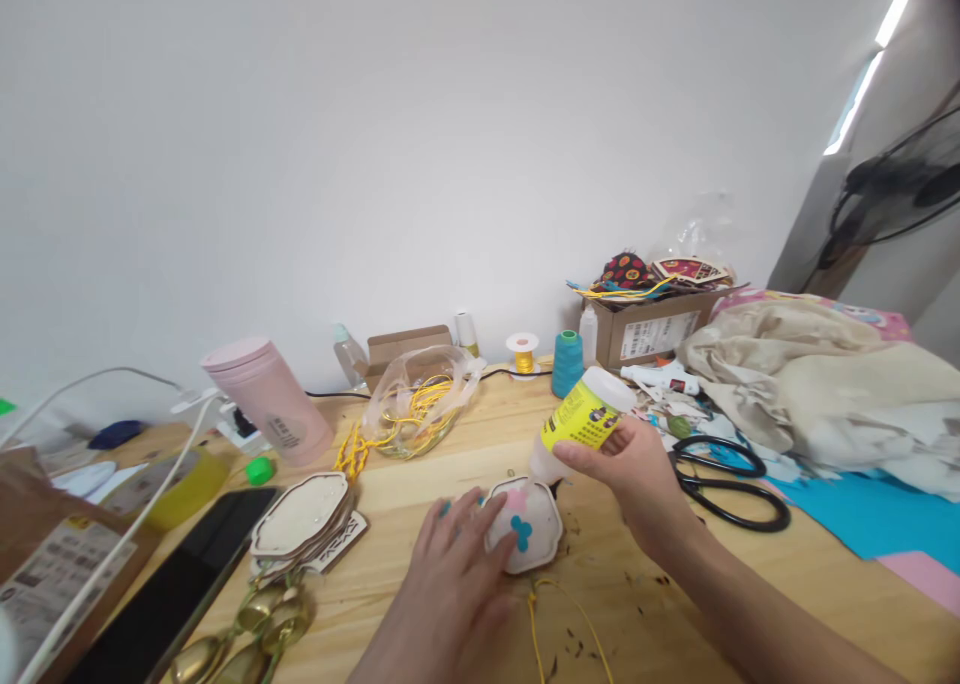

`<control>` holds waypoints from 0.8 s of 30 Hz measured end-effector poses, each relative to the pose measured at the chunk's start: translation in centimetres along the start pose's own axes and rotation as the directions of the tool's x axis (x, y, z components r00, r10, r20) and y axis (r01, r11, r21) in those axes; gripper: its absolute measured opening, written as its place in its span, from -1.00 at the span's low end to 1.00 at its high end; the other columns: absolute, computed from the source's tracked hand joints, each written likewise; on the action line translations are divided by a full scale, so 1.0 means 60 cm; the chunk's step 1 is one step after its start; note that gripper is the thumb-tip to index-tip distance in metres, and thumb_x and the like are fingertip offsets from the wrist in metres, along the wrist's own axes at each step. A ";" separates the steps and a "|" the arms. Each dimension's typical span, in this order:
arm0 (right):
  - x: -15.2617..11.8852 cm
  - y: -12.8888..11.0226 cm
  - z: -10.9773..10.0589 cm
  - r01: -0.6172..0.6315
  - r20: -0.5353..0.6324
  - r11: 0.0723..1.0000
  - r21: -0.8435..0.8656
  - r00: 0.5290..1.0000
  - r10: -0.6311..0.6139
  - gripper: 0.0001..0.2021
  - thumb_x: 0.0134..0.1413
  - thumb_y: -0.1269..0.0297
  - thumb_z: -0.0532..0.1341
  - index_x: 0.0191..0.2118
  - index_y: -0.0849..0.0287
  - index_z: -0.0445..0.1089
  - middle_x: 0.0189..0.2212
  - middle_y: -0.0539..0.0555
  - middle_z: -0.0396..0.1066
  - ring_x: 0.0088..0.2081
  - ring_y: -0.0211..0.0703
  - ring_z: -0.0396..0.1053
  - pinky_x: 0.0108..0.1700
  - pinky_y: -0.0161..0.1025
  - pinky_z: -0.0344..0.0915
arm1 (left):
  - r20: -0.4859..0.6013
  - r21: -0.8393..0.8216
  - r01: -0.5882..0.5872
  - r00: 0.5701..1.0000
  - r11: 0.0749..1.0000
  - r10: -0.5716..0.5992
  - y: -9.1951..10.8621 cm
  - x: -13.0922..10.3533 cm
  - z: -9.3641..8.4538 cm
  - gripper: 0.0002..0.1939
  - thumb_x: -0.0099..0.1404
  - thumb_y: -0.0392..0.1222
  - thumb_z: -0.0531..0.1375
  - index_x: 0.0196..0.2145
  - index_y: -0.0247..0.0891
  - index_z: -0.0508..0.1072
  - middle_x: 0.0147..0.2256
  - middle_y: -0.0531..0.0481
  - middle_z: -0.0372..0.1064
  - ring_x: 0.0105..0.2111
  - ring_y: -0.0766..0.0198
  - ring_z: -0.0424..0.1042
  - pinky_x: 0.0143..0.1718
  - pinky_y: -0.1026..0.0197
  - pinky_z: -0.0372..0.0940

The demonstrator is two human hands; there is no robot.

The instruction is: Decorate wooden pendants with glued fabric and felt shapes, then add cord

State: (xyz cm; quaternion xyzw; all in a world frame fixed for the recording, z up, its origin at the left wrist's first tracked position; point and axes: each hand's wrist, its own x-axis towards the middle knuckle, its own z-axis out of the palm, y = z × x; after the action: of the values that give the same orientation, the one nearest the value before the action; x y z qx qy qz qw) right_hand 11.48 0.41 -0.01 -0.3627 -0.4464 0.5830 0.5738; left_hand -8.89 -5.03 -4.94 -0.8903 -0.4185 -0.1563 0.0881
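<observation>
Two hands are seen over the bench [465, 434]. A white glue bottle [581, 419] w/ yellow label is gripped by the right hand [634, 464], tipped nozzle-down onto a cloud-shaped white piece [529, 529] bearing pink & teal cut-outs, at bench centre. That piece is pressed flat by the left hand [457, 564], fingers spread, nothing clasped. Label print is dark but too small to be read. Black scissors [724, 484] are lying just right of the bottle.

You're at a home craft bench: a wooden table [750, 604] against a plain white wall, strewn with thread spools [568, 362], black scissors [731, 484], a glue gun [660, 376], paper scraps, a cardboard box [660, 332] of fabric pieces, heaped cloth [817, 374].
</observation>
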 end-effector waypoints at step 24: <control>0.001 0.003 -0.003 -0.003 -0.024 0.999 -0.036 1.000 0.002 -0.73 -0.41 0.29 0.38 -0.44 0.22 0.42 -0.41 0.06 0.50 -0.33 -0.09 0.42 -0.28 -0.24 0.32 | 0.124 0.021 0.122 0.985 0.992 -0.124 0.005 -0.004 0.020 -0.41 0.11 0.12 0.04 0.09 0.04 0.03 0.15 -0.14 -0.03 0.10 -0.13 -0.05 -0.04 -0.33 -0.08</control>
State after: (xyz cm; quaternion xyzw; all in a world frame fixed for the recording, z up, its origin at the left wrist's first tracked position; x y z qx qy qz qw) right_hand 11.58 0.51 -0.26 -0.3804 -0.4494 0.5714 0.5717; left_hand -8.58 -5.07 -6.15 -0.8702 -0.4785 -0.1026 0.0578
